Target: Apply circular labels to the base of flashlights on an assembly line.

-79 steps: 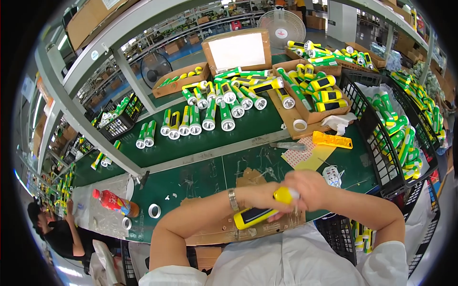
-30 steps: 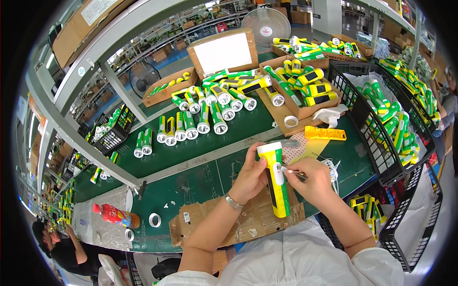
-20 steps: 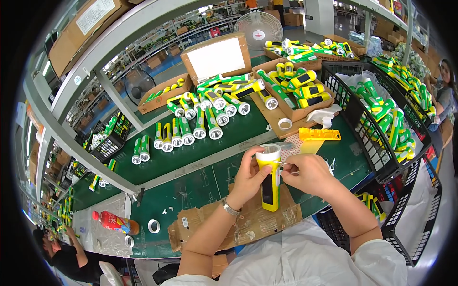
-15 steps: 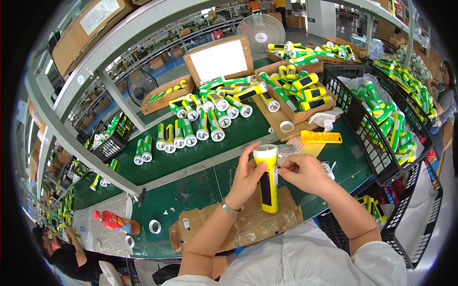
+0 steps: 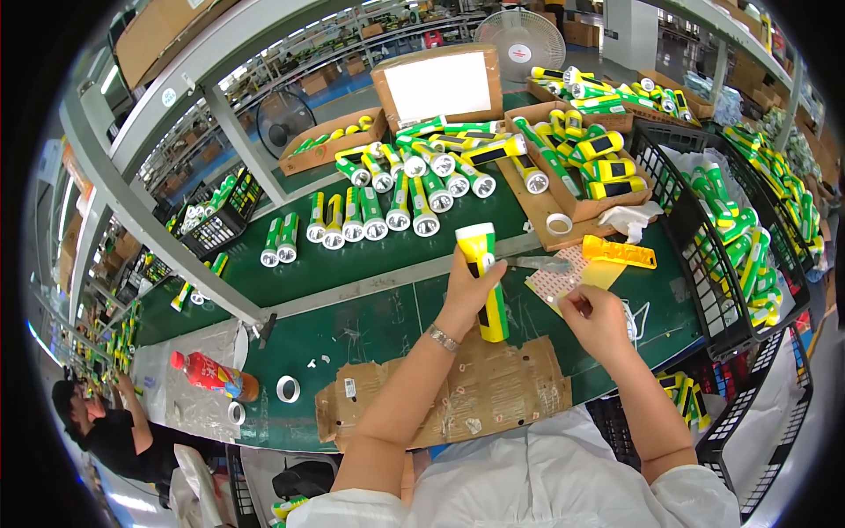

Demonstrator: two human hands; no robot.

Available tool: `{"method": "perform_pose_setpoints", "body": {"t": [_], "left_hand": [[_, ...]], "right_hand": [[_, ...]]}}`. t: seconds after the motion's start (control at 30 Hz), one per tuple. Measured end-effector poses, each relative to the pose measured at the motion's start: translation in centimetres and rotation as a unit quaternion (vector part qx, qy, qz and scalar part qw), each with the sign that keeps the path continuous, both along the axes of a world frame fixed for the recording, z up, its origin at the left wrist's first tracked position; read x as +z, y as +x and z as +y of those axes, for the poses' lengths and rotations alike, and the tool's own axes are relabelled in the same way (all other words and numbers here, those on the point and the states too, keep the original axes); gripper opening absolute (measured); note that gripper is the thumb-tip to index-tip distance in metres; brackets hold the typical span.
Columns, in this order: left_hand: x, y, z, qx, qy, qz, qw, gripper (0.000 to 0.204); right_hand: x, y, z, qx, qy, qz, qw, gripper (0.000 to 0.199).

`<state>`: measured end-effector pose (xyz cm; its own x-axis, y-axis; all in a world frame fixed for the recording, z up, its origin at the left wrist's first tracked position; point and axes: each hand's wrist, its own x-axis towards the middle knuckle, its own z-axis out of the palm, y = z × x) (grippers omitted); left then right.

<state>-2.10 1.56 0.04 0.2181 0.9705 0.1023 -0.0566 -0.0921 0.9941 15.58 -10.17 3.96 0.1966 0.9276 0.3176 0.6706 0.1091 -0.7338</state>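
Note:
My left hand [image 5: 468, 289] is closed round a yellow, green and white flashlight [image 5: 494, 319]. It stands nearly upright above the flattened cardboard [image 5: 480, 392], white head uppermost. To its right, my right hand [image 5: 598, 321] is apart from the flashlight, thumb and fingertips pinched together; whatever may be between them is too small to make out. Just beyond those fingertips lies a sheet of small stickers [image 5: 559, 275] on a yellow backing. An orange-yellow plastic piece [image 5: 620, 253] is behind the sheet. Several flashlights [image 5: 374, 227] lie in rows farther back on the green table.
A cardboard box [image 5: 576, 207] and black crates [image 5: 704, 299] full of flashlights are at the right. A drink bottle [image 5: 211, 376] and a tape roll [image 5: 288, 389] lie at the left. A metal shelf post [image 5: 167, 238] rises there. A person [image 5: 110, 422] works at far left.
My right hand has moved away from the flashlight, rightward to beside the sticker sheet. My left hand still holds the flashlight, now gripped lower down and turned. The whole view has shifted slightly.

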Motion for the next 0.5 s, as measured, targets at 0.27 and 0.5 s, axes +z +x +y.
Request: {"method": "perform_pose_setpoints", "body": {"t": [0.27,0.5], "left_hand": [[2.0,-0.5,-2.1,-0.177,-0.287,-0.301,0.892,0.040],[-0.3,-0.6,-3.6,-0.276,-0.480,-0.427,0.715,0.035]], "right_hand": [[-1.9,0.3,-0.2,0.060,-0.061,-0.084,0.993,0.024],[4.2,-1.2,1.4,0.142,0.240,-0.295,0.914,0.021]]}}
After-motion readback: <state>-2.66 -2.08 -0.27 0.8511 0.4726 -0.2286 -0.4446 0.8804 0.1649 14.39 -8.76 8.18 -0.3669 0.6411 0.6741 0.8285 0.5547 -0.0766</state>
